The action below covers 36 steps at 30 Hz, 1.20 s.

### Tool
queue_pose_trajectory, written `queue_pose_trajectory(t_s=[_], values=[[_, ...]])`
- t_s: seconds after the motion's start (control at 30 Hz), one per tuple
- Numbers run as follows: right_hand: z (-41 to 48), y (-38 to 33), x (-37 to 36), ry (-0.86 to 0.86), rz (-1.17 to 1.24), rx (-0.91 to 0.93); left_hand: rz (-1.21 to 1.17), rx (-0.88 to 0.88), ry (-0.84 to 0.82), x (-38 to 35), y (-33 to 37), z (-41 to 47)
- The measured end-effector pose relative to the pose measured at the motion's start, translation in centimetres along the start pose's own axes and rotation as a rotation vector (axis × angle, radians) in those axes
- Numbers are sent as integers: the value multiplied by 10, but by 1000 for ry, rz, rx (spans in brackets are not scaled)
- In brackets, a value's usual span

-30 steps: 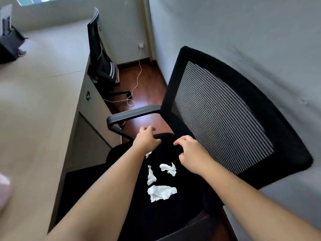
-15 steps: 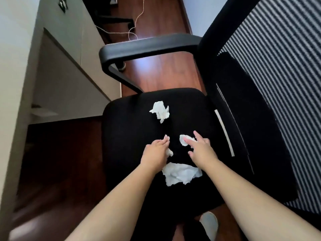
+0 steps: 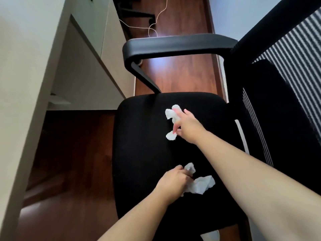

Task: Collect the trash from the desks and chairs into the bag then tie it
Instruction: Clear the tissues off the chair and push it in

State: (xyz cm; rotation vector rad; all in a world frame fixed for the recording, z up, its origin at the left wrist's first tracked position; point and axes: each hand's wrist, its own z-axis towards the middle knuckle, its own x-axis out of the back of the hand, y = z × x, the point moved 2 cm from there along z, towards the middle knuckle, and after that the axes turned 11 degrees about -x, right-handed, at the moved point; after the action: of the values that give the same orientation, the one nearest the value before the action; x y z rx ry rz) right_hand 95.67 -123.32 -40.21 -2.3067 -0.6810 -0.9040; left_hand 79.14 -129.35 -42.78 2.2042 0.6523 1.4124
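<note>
Crumpled white tissue scraps lie on the black seat (image 3: pixel 142 136) of an office chair. My right hand (image 3: pixel 188 128) reaches to the seat's far middle: its fingertips touch the far tissue scrap (image 3: pixel 171 113), while a smaller scrap (image 3: pixel 171 136) is pinched under the thumb. Nearer the seat's front, my left hand (image 3: pixel 173 183) grips a small scrap (image 3: pixel 190 167) and rests on the edge of the largest tissue piece (image 3: pixel 201 185). No bag is in view.
The chair's black armrest (image 3: pixel 173 46) arches over the far side and its striped mesh backrest (image 3: pixel 291 54) rises at right. A beige desk (image 3: pixel 26 66) with a drawer unit runs along the left. A white cable (image 3: pixel 154 23) lies on the dark wood floor (image 3: pixel 173 72).
My right hand has moved away from me to the far scrap, carrying the small scrap it picked up. My left hand has drawn back toward the seat's front beside the largest piece.
</note>
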Motion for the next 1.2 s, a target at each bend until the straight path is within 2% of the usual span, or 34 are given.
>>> queue_pose_trajectory(t_s=[0.03,0.07,0.13,0.27,0.4,0.57,0.7,0.77,0.93,1.1,1.2], values=[[4,-1,-8,-84,17,-58,-26,10,11,2,1,-1],[5,0,-12,-104,-30,-89,-48,38,16,4,1,-3],[-3,-2,-2,-162,48,-186,-99,135,41,11,0,-16],[-42,25,28,25,6,-98,-204,312,89,34,-1,-48],[-84,17,66,133,-8,-74,-126,424,239,89,23,-73],[-167,-11,109,208,-92,55,13,521,538,174,90,-113],[-241,-52,147,216,-197,159,41,609,688,213,145,-166],[-273,-75,163,240,-164,196,43,663,709,220,163,-200],[-335,-138,179,267,-151,327,18,786,880,226,189,-300],[-392,-200,156,300,-6,553,26,868,954,221,201,-402],[-413,-231,138,372,17,575,31,901,1041,214,204,-451]])
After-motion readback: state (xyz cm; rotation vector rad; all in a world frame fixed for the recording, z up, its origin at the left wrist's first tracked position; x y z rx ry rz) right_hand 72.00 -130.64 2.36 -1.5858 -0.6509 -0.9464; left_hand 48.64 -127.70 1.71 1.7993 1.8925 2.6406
